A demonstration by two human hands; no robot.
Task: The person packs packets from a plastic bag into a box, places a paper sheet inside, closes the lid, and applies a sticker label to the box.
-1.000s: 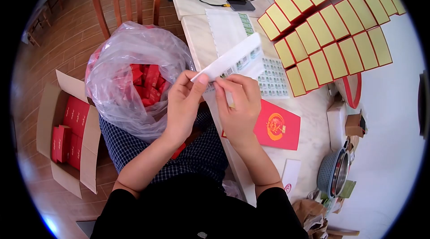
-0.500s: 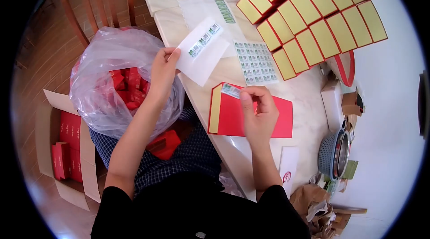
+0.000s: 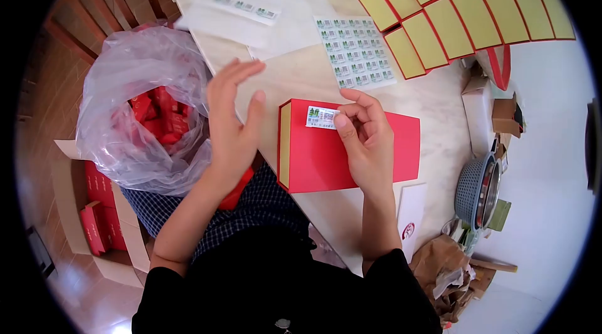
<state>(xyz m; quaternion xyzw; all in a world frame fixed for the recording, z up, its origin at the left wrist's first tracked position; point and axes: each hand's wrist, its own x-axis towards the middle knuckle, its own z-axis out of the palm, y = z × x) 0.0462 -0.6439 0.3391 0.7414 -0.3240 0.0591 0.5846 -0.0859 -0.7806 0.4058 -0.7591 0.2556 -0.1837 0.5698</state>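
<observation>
A small printed sticker is pinched between thumb and fingers of my right hand, over the upper left part of a red box with a yellow side. Whether the sticker touches the box is unclear. My left hand is empty, its fingers apart, in the air left of the box. Beyond it a white backing sheet with a few stickers lies at the table's left edge, slightly blurred. A full sheet of stickers rests on the table above the box.
Stacked red-and-yellow boxes fill the upper right. A plastic bag of red packets and a cardboard carton are on the left. At the right are a white card, a grey basket and brown paper.
My left hand has let go of the backing sheet, which now lies farther up the table. My right hand has stayed by the red box with the sticker. The view has shifted.
</observation>
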